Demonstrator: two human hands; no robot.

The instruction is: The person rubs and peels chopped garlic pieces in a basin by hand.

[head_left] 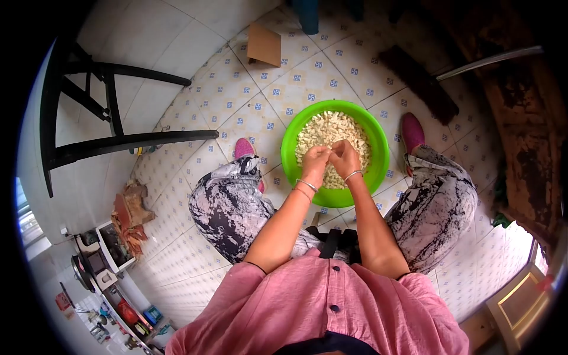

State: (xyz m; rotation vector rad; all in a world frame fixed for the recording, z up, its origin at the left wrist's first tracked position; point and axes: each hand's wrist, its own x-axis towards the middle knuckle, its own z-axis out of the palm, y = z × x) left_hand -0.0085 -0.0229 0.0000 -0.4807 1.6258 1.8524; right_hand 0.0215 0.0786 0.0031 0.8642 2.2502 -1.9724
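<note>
Our left hand (315,165) and right hand (345,160) meet, fingers curled in, over the middle of the green basin (288,155); what they grip we cannot tell. Pale pieces (333,125) lie beneath both equally, spreading toward its far edge.

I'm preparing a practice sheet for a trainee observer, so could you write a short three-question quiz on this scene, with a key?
1. Multiple choice: What colour is the basin beneath the left hand and right hand?
A) blue
B) green
C) red

2. True or false: The two hands are held wide apart.

3. Short answer: On which side of the picture are the black frame legs?

Key:
1. B, green.
2. False; they come together above the pale pieces in the basin.
3. The left side.
</note>
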